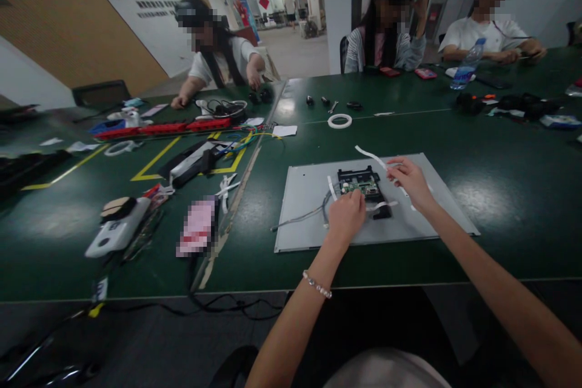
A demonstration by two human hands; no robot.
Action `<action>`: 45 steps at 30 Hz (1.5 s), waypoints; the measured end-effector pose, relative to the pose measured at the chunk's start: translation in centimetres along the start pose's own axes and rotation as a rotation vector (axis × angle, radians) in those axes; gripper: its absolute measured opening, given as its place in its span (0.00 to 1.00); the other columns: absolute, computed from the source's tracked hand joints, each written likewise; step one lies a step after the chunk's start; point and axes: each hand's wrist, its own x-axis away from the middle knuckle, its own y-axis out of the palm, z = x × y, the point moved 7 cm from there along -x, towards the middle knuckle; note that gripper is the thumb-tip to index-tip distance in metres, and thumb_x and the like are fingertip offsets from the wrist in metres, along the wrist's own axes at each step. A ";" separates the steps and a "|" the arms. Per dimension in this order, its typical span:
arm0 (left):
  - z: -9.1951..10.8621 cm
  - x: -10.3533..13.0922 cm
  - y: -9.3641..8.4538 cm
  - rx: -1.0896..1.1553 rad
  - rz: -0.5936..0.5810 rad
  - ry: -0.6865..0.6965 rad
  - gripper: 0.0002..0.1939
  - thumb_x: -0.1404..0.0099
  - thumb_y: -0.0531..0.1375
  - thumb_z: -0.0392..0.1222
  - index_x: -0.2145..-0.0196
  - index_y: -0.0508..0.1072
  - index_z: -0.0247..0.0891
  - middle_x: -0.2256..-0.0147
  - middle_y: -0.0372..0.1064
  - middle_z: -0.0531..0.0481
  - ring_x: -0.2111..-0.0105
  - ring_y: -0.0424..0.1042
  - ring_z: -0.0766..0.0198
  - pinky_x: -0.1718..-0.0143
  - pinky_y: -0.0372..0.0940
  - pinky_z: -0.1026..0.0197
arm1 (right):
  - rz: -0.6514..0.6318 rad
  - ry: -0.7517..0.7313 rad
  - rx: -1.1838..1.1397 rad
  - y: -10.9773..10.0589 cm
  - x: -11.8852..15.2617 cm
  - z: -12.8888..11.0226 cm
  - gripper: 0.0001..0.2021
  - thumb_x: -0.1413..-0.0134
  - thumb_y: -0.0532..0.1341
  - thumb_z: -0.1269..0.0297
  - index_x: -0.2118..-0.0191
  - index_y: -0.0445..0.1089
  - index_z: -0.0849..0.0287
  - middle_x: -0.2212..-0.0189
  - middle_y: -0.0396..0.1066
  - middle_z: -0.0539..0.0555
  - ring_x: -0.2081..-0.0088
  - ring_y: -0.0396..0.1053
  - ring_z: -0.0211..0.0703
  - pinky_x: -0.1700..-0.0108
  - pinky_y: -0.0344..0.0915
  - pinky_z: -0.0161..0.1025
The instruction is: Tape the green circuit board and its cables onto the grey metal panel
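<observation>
A light grey panel (309,194) lies on the green table, with a black frame and a circuit board (369,187) on its middle. My left hand (348,213) is at the board's lower left edge, fingers curled; what they hold, if anything, is hidden. Beside it a white strip (331,187) sticks up, and a grey cable (302,217) runs left across the panel. Right of the board, my right hand (409,180) pinches a white tape strip (370,154), whose free end points up and left. Another pale strip (386,205) crosses the frame's lower part.
A white tape roll (340,121) lies beyond the panel. To the left are a pink item (198,227), a white device (119,233), loose strips (225,191) and red power strips (163,128). Three people sit across the table, near a water bottle (467,65).
</observation>
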 end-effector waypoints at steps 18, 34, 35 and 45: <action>-0.3 -8.9 2.5 -0.012 -0.093 0.208 0.19 0.27 0.41 0.43 0.44 0.62 0.40 0.45 0.66 0.45 0.43 0.63 0.61 0.39 0.48 0.48 | 0.053 -0.084 0.598 1.0 -1.3 3.0 0.14 0.47 0.56 0.57 0.59 0.67 0.60 0.78 0.70 0.50 0.74 0.68 0.41 0.67 0.59 0.36; -1.1 -8.5 3.3 0.045 -0.086 0.142 0.20 0.28 0.42 0.45 0.42 0.62 0.48 0.40 0.60 0.49 0.38 0.54 0.53 0.40 0.39 0.29 | 0.036 -0.045 1.266 1.6 0.6 1.7 0.17 0.40 0.53 0.57 0.49 0.63 0.59 0.70 0.72 0.59 0.68 0.70 0.49 0.69 0.56 0.37; -1.2 -8.4 3.3 0.037 -0.078 0.129 0.20 0.28 0.42 0.46 0.42 0.62 0.49 0.39 0.59 0.50 0.37 0.52 0.53 0.40 0.38 0.28 | 0.042 -0.059 1.281 1.3 0.9 1.6 0.17 0.40 0.53 0.56 0.49 0.62 0.59 0.69 0.72 0.59 0.68 0.70 0.50 0.69 0.56 0.38; -1.1 -8.2 3.0 0.023 -0.025 0.088 0.20 0.28 0.42 0.48 0.44 0.65 0.49 0.42 0.62 0.50 0.36 0.48 0.49 0.42 0.38 0.26 | -0.058 -0.368 0.752 -0.2 4.1 1.5 0.08 0.44 0.56 0.62 0.63 0.70 0.58 0.65 0.67 0.54 0.62 0.66 0.42 0.57 0.62 0.38</action>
